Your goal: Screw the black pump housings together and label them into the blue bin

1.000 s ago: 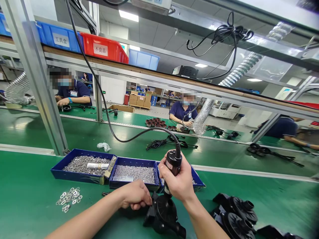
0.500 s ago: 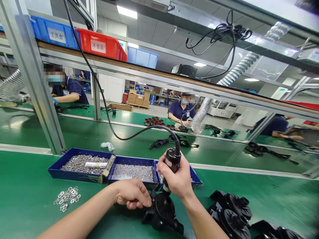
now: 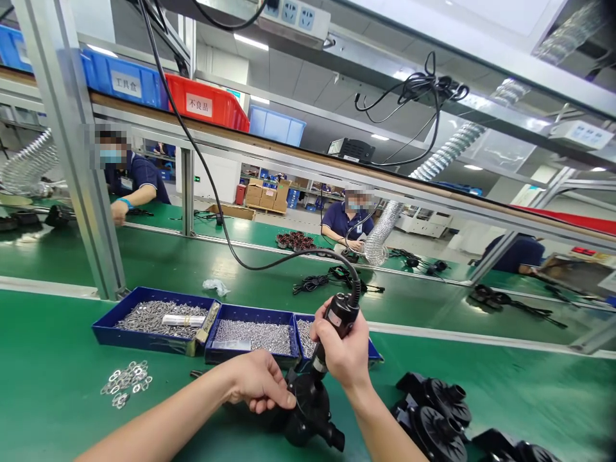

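Note:
My right hand (image 3: 344,343) is wrapped round a black electric screwdriver (image 3: 341,313), whose cable runs up from its top. The screwdriver leans, its lower end at the upper side of a round black pump housing (image 3: 308,405) with a side spout. My left hand (image 3: 262,383) is closed in a pinch at the housing's left edge, thumb and forefinger against it. Whether a small part sits between those fingertips is hidden. Under my left wrist lies another dark part, mostly covered by the hand.
Blue trays of screws (image 3: 156,321) and small metal pieces (image 3: 255,337) stand behind my hands. Loose metal washers (image 3: 126,378) lie left; more black housings (image 3: 436,410) sit right. The cable (image 3: 216,205) hangs across the view. Co-workers (image 3: 349,221) sit beyond the frame.
The screwdriver now leans further, its top shifted right. The housing has turned slightly, with my left hand still at its edge. A co-worker at the left has stretched out an arm.

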Demonstrator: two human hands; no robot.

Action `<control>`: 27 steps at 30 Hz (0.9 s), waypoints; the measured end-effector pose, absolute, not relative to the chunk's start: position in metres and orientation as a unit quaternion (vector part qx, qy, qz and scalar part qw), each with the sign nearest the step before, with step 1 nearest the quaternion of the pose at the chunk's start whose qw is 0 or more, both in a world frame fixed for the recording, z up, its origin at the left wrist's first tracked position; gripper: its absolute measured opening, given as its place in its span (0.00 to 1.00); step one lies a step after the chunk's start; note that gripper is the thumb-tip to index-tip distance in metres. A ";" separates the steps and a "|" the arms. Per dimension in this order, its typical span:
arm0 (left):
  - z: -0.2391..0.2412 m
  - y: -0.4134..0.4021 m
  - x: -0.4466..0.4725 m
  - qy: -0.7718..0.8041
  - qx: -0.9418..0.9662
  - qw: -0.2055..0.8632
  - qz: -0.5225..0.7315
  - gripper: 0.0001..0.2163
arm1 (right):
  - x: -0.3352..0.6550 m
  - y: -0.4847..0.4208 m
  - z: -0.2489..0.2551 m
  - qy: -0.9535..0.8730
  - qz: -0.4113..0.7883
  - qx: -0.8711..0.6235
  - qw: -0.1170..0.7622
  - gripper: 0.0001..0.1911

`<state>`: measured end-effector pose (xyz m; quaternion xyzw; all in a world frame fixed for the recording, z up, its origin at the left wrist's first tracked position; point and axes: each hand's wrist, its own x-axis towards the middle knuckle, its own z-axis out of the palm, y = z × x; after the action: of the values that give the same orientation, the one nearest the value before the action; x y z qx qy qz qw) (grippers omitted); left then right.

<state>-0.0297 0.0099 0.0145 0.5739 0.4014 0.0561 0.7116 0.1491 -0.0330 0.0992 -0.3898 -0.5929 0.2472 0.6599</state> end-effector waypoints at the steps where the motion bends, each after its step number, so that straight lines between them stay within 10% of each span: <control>1: 0.014 0.009 -0.029 0.406 0.577 0.706 0.061 0.31 | 0.149 -0.033 0.099 -0.587 0.249 -0.386 0.666 0.10; 27: -0.002 -0.007 -0.009 0.427 0.510 0.740 0.096 0.33 | 0.146 -0.036 0.110 -0.577 0.400 -0.229 0.675 0.13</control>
<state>-0.0092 -0.0068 -0.0025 0.5105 0.4272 0.0961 0.7401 0.1459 -0.0364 0.1101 -0.2293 -0.5765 0.3995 0.6749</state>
